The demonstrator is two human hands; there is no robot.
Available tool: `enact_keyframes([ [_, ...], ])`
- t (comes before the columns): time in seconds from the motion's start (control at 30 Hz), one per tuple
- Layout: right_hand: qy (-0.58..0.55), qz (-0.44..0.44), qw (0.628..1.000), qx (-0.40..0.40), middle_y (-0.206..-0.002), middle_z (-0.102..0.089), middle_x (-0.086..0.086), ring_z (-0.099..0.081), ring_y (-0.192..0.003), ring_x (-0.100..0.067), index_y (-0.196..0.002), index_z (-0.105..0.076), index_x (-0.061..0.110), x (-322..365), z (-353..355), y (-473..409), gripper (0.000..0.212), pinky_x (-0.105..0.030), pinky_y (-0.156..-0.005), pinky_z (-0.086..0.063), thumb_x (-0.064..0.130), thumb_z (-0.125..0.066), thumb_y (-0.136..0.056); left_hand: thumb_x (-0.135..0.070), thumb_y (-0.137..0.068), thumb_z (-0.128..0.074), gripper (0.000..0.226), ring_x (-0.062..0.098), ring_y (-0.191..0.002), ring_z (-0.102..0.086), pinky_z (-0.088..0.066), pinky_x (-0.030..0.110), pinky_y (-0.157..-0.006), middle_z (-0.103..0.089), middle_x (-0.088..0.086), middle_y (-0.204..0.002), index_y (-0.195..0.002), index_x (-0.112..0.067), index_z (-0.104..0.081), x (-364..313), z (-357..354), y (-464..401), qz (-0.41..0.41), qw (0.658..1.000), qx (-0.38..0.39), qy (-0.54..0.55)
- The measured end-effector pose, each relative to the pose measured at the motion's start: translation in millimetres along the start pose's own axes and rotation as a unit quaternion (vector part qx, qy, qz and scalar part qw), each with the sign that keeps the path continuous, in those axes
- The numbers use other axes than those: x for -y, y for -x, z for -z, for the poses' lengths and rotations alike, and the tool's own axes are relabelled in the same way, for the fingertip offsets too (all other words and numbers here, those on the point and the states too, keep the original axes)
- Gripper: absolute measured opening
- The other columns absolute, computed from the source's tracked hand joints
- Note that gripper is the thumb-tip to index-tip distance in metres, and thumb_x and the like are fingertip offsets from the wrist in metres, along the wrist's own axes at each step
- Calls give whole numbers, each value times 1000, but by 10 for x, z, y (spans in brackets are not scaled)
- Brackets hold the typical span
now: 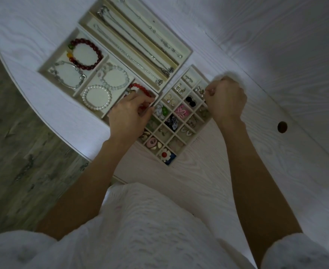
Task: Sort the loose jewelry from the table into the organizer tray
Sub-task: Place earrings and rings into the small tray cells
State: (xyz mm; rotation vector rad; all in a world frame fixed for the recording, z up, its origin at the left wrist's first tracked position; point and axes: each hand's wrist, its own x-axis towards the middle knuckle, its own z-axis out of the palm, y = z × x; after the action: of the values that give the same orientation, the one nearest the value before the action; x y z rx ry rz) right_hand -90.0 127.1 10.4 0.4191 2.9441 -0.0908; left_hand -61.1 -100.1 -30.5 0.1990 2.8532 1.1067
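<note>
Table (237,171): I see a white wood-grain top, with a small round hole (282,127) to the right.
Trays: three cream trays sit touching one another on the table.
Necklace tray (187,53): farthest from me, long lanes, thin chains lying lengthwise in them.
Bracelet tray (43,69): on the left, wide sections; a dark red bead bracelet (88,53), a silver bangle (68,74), a pale bead bracelet (116,77) and a pearl bracelet (96,97) lie inside.
Grid tray (179,131): nearest me, small square cells holding earrings and clips, among them a pink flower (180,111) and a white flower (165,153).
Left hand (129,115): over the corner where the bracelet and grid trays meet; fingers curled inward, a bright red bracelet (140,89) at the fingertips. I cannot tell whether they pinch it.
Right hand (225,100): at the right edge of the grid tray, fingers curled tight into a pinch over the far cells; a small silvery piece (202,91) shows at the fingertips, too blurred for me to name.
</note>
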Motion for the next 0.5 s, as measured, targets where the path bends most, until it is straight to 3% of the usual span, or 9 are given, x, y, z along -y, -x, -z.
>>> enact_keyframes([
  [0.17,-4,7,1000,-15,-95,-62,-6,-47,-67,-14,-92,-73,13,81,-72,-3,20,-24,-58,-34,18,-54,-92,-29,-83,-71,20,11,-73,-59,-45,24,-56,-66,-4,-90,-102,-22,-71,-11,7,-5,1,1000,4,4],
  [0.33,66,-4,998,-12,-82,-55,-6,-45,-65,-16,-83,-67,6,123,-64,-62,23,-26,-59,-33,22,-54,-93,-28,-83,-71,19,8,-72,-55,-44,23,-56,-66,-5,-90,-102,-22,-71,1,9,-3,4,1000,6,10],
  [0.5,135,10,991,9,-64,-34,-3,-43,-63,-19,-70,-51,9,129,-8,-62,21,-23,-49,-19,2,-49,-90,-28,-83,-71,19,5,-72,-52,-41,21,-56,-66,-5,-91,-101,-22,-71,-9,3,-20,6,1000,6,14],
])
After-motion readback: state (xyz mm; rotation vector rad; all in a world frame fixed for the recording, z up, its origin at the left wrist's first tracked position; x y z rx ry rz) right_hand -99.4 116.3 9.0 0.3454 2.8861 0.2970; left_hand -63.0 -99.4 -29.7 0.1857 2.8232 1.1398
